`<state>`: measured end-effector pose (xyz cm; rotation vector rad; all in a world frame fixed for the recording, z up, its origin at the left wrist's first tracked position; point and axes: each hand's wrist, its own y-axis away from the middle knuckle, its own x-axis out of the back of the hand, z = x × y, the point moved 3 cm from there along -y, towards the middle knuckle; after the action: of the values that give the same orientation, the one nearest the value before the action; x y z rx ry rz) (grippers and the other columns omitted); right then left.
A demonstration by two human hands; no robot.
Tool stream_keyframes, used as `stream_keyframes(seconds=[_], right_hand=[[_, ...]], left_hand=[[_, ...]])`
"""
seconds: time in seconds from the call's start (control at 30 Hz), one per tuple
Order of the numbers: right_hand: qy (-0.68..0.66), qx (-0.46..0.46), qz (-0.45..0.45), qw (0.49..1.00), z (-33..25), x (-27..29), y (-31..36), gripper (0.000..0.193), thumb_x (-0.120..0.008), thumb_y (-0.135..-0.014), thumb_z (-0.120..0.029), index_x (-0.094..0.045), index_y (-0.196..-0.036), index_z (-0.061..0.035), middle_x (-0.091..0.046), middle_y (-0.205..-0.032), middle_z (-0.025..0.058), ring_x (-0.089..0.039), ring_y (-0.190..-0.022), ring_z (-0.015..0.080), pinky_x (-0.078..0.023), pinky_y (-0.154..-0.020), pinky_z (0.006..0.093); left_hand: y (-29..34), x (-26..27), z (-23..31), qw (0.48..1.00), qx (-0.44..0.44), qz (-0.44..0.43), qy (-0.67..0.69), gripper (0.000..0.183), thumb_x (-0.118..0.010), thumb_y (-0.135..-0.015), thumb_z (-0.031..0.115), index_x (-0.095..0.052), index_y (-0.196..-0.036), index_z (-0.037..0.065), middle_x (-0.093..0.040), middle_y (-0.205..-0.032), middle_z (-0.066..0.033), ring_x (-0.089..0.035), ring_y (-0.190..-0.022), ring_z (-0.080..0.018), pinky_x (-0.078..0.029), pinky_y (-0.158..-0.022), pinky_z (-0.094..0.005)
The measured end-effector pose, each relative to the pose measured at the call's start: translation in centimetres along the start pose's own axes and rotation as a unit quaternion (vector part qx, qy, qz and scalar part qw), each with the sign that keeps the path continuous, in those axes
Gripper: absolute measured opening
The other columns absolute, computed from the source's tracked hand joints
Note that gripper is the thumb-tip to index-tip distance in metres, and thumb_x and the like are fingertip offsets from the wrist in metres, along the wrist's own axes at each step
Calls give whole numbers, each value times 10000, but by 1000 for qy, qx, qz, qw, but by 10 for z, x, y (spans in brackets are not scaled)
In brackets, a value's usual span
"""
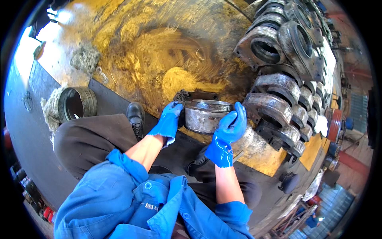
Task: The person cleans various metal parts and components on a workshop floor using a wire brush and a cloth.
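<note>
1. Oil-smeared yellow work surface (pixel 123 36) spread beyond both hands, apparently as a rough base for greasy parts.
2. Between both hands, low round grey metal housing (pixel 203 119), rim upward, probably set near the lap for easy reach from either side. Just beyond, dark flat metal plate (pixel 203 95); cannot tell whether joined to it.
3. With blue rubber-gloved left hand (pixel 171 114), appears to brace the housing's left side, fingers bent and bunched by the rim, right beside dark mesh-like wad (pixel 181 95). Cannot tell whether pinching or merely touching that wad.
4. With blue rubber-gloved right hand (pixel 231 126), makes a loose cup at the housing's right side, fingers together and raised, nothing visibly clasped; perhaps placed to steady it. Cannot tell whether pressing the wall.
5. Right of the right hand, heavy grey bored metal castings (pixel 274 83) stacked in overlapping rows, likely to save space.
6. Left of the left hand, broad grey metal ring (pixel 89 101) on its side against shaggy off-white fibre (pixel 51 107), perhaps for cushioning.
</note>
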<state>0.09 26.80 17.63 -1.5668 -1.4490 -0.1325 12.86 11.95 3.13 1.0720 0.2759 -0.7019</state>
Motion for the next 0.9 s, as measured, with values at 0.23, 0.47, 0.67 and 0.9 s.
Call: stream_keyframes(seconds=[0.23,0.47,0.67,0.9], right_hand=[[-50,-36,33,998,-4,7,-5,304,-564,-998,-191,-733,-1094,42,-741,-1108,218,-685,-1097,405,-500,-1045,475],[-314,-200,27,928,28,19,-10,353,-541,-1077,-263,-693,-1224,19,-719,-1225,147,-665,-1150,257,-479,-1058,371],[-619,-388,-45,682,75,24,-12,782,-528,-993,-676,-538,-1466,-53,-570,-1491,112,-467,-1425,263,-325,-1197,442],[-783,-385,-80,482,49,54,-31,777,-598,-944,-679,-529,-1499,-140,-586,-1471,107,-579,-1297,273,-456,-1115,451]], left_hand=[[52,-31,27,969,-125,68,-202,205,-627,-1002,160,-678,-1170,53,-656,-912,2,-576,-767,-106,-489,-680,-279],[69,-90,81,989,-34,-136,50,250,-617,-1003,146,-659,-1233,59,-722,-1127,-108,-717,-935,-264,-619,-833,-439],[141,-196,129,961,48,-272,-17,429,-450,-1052,418,-656,-1269,111,-707,-1211,-132,-666,-1104,-373,-515,-985,-653],[179,-293,105,921,34,-378,-91,388,-476,-1061,348,-647,-1279,77,-715,-1198,-131,-698,-1052,-318,-569,-962,-507]])
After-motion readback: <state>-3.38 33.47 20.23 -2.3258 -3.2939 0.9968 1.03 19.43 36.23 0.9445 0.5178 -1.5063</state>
